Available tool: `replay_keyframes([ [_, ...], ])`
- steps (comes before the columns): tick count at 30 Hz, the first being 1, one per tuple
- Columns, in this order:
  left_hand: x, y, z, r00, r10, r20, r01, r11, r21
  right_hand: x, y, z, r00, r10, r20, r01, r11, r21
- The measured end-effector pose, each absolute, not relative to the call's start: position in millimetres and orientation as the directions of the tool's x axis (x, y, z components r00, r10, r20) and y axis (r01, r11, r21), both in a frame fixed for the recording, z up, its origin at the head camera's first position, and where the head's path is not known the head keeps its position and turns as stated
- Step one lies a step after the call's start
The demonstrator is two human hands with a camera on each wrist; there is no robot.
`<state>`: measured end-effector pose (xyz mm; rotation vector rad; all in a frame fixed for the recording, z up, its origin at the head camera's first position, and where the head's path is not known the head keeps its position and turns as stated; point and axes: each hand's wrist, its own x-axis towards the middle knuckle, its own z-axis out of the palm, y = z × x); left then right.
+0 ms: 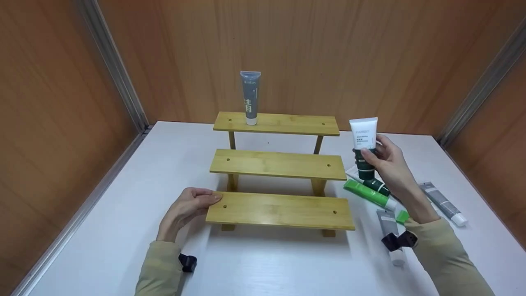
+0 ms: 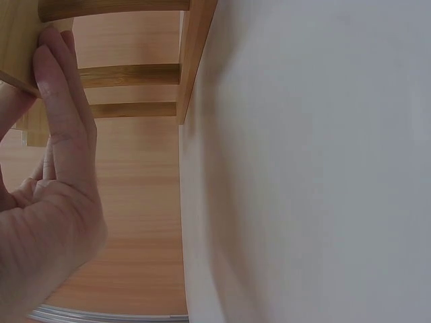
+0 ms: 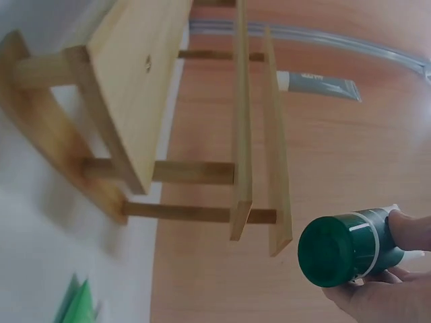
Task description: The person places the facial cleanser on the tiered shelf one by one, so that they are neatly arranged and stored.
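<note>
A three-tier wooden rack (image 1: 279, 209) stands on the white table. My left hand (image 1: 187, 207) pinches the left end of its lowest board, thumb on top and fingers beneath, as the left wrist view also shows. To the right of the rack, my right hand (image 1: 388, 162) holds a white and dark green squeeze tube (image 1: 364, 135) upright, cap down, above the table. In the right wrist view the tube's round green cap (image 3: 328, 250) faces the camera. A grey-blue tube (image 1: 250, 96) stands cap down on the top board, left of its middle.
Under and around my right forearm lie several tubes: a bright green tube (image 1: 370, 194), a grey tube (image 1: 443, 203), another grey tube (image 1: 388, 224) and a white and dark green one (image 1: 377, 186). Wood-grain panels (image 1: 287, 53) enclose the table at the back and sides.
</note>
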<state>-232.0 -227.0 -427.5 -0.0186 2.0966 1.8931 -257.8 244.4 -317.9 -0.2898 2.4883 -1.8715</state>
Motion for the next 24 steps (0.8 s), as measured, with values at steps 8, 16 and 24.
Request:
replay_keyframes([
  [8, -232.1, -225.8, -427.7, -0.954, 0.174, -0.246, -0.226, 0.127, 0.966, -265.8, 224.7, -307.7, -0.978, -0.148, 0.146, -0.180, 0.253, -0.951],
  [16, -231.4, -226.0, -426.7, -0.951, 0.192, -0.245, -0.221, 0.135, 0.966, -272.0, 210.9, -298.6, -0.973, -0.160, 0.168, -0.197, 0.193, -0.961],
  [24, -231.4, -226.9, -426.9, -0.951, 0.196, -0.238, -0.212, 0.145, 0.966, -276.0, 196.9, -290.0, -0.967, -0.154, 0.203, -0.222, 0.121, -0.968],
])
